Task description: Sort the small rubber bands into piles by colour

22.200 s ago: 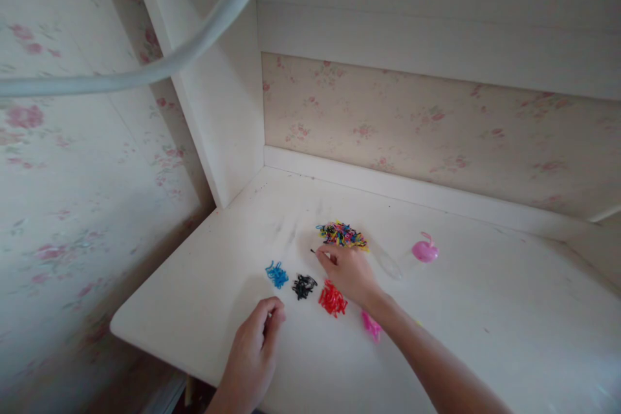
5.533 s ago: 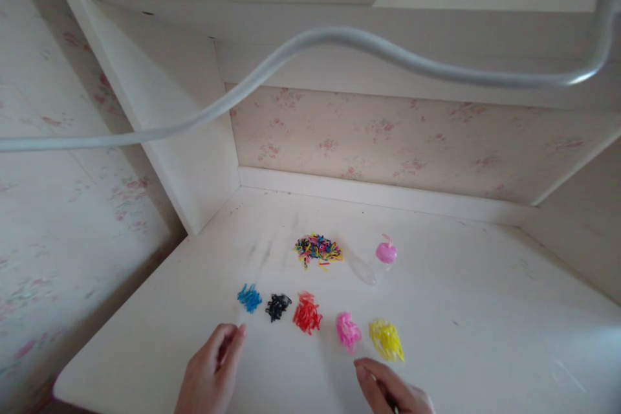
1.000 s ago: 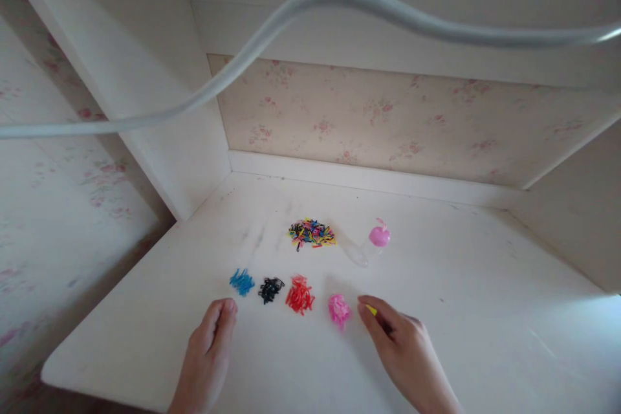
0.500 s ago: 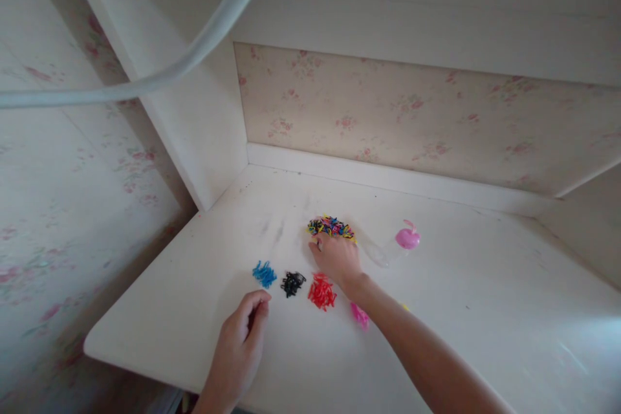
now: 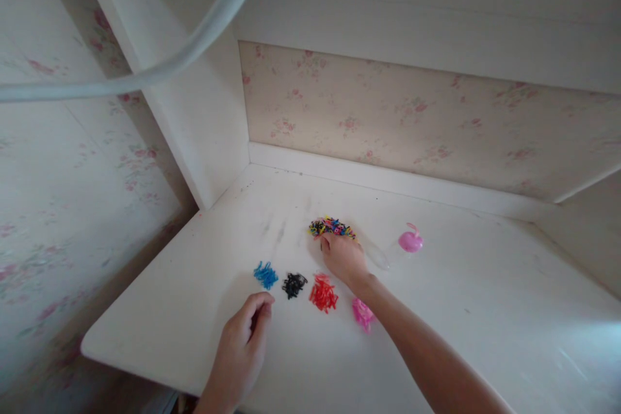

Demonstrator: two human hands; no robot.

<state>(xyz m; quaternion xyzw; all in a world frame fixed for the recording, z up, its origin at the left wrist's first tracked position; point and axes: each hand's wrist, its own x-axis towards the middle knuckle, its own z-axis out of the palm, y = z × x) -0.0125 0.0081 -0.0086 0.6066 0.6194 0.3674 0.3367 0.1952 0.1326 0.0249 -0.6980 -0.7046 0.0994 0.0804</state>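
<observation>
My right hand (image 5: 343, 259) reaches to the near edge of a mixed heap of small coloured rubber bands (image 5: 332, 226). Its thumb and forefinger are pinched together, and what lies between them is too small to make out. My left hand (image 5: 245, 330) hovers curled, thumb against fingers, just in front of a blue rubber band pile (image 5: 265, 275); its inside is hidden. To the right of the blue pile lie a black pile (image 5: 294, 285), a red pile (image 5: 323, 294) and a pink pile (image 5: 363, 314), partly covered by my right forearm.
A clear plastic container (image 5: 377, 255) lies beside the mixed heap, close to a pink rounded lid-like piece (image 5: 410, 241). All rest on a white desk (image 5: 460, 284) with a side panel (image 5: 189, 110) at left. A white curved tube (image 5: 194, 45) crosses the upper left.
My right hand has drawn slightly back and to the right at the heap, its fingers more closely pinched. The left hand is almost still. A bit of yellow behind my right forearm is now hidden.
</observation>
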